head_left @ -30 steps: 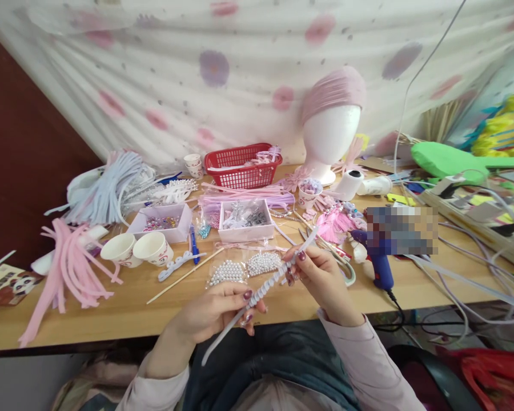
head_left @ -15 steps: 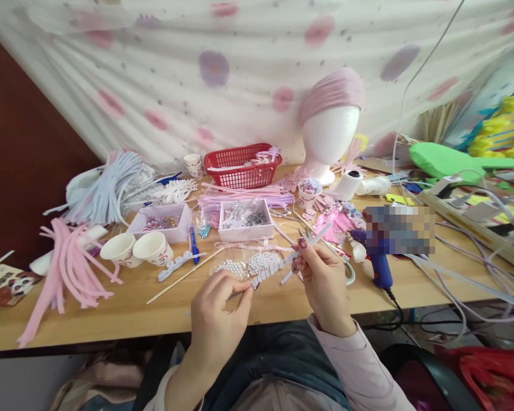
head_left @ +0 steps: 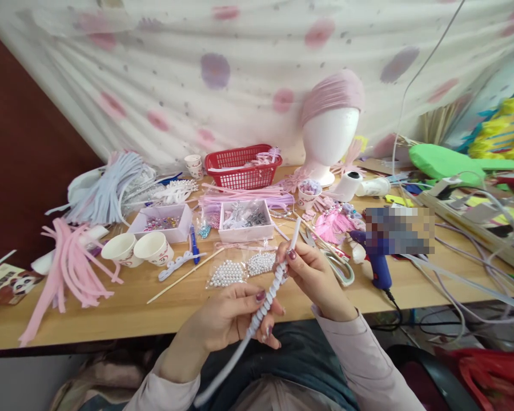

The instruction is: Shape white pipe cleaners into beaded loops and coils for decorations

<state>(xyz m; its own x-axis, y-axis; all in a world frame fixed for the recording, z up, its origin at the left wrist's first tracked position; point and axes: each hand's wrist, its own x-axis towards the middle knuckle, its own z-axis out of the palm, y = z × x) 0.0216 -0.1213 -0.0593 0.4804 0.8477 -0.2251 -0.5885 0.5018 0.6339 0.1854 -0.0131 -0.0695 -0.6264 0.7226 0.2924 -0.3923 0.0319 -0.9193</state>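
A pale white-lilac pipe cleaner (head_left: pixel 263 308) runs slantwise between my two hands, its middle stretch wound into tight coils. Its straight upper end sticks up past the fingertips of my right hand (head_left: pixel 314 277), which pinches it. My left hand (head_left: pixel 227 319) is lower down, with the coiled part passing between the thumb and loosely curled fingers. The plain lower tail hangs over my lap. Behind the hands lie bags of white pearl beads (head_left: pixel 227 274). Scissors (head_left: pixel 340 268) rest on the table beside my right hand.
A blue glue gun (head_left: pixel 381 271) stands at the right among cables. Two paper cups (head_left: pixel 152 249), a wooden stick (head_left: pixel 184 277) and pink pipe cleaners (head_left: pixel 71 268) lie left. Further back are bead boxes (head_left: pixel 245 231), a red basket (head_left: pixel 240 180) and a foam head (head_left: pixel 330 134).
The pipe cleaner has turned from nearly level to a steep slant, its tail now toward my lap. My left hand has shifted lower and loosened from its pinch. The pearl bags show more fully.
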